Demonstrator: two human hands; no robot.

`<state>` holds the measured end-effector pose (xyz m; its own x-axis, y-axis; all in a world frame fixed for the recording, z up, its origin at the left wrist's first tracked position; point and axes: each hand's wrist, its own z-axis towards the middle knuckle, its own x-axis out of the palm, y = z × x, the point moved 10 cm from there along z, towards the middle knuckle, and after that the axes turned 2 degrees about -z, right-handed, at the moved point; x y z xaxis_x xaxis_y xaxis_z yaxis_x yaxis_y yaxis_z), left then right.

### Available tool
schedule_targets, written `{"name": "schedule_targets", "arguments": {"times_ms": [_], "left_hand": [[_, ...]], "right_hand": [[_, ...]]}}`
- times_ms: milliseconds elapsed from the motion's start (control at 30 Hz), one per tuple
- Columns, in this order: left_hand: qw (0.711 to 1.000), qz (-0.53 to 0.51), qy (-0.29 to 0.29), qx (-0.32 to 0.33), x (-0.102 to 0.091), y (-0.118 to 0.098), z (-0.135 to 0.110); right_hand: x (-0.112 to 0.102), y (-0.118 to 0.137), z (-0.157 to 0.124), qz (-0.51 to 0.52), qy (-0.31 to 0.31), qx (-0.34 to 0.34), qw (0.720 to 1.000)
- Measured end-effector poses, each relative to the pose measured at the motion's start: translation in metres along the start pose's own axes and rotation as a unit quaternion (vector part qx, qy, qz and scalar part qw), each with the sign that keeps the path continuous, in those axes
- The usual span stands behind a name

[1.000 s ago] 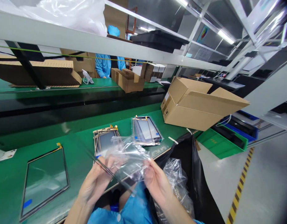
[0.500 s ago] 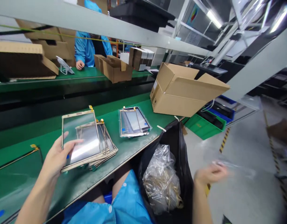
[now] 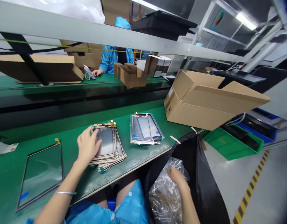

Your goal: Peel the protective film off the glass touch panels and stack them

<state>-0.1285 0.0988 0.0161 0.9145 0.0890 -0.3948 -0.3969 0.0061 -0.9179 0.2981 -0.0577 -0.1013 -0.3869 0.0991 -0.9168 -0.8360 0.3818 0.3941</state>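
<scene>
My left hand [image 3: 88, 144] is at the left edge of a stack of framed touch screen panels [image 3: 107, 143], its thumb over the face of the top panel and its fingers along the edge. These panels have tan borders and small gold connector tabs on top. Down in a black bag [image 3: 204, 174], my right hand [image 3: 179, 179] is curled into crumpled clear plastic film [image 3: 165, 196]; its fingertips are hidden. A single dark-bordered panel [image 3: 43, 174] with a blue tab lies left of my left arm. More panels in clear sleeves [image 3: 145, 129] lie right of the stack.
A large open cardboard box [image 3: 206, 101] stands at the bench's right end, with green [image 3: 229, 141] and blue bins [image 3: 262, 129] beyond it. Across the bench, a person in blue [image 3: 108, 60] sits behind a smaller carton [image 3: 131, 76]. The green bench's front edge [image 3: 131, 171] runs before my lap.
My left hand has lowered the raised panel onto the stack. My right hand, with clear film trailing from it, has swung from the far right into the black bag. The view has shifted left.
</scene>
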Motion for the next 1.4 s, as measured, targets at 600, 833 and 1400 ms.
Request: {"name": "schedule_targets", "arguments": {"times_ms": [600,833,1400], "left_hand": [[0.821,-0.428,0.208,-0.316,0.198,-0.022,-0.018],[0.784,-0.504,0.155,-0.326,0.203,-0.048,-0.039],[0.744,-0.58,0.175,-0.283,0.153,-0.099,-0.067]], "right_hand": [[-0.043,0.242,0.016,-0.007,-0.101,-0.432,0.896],[-0.073,0.243,-0.005,0.028,-0.08,-0.437,0.895],[-0.098,0.275,-0.053,-0.081,-0.194,-0.467,0.859]]}}
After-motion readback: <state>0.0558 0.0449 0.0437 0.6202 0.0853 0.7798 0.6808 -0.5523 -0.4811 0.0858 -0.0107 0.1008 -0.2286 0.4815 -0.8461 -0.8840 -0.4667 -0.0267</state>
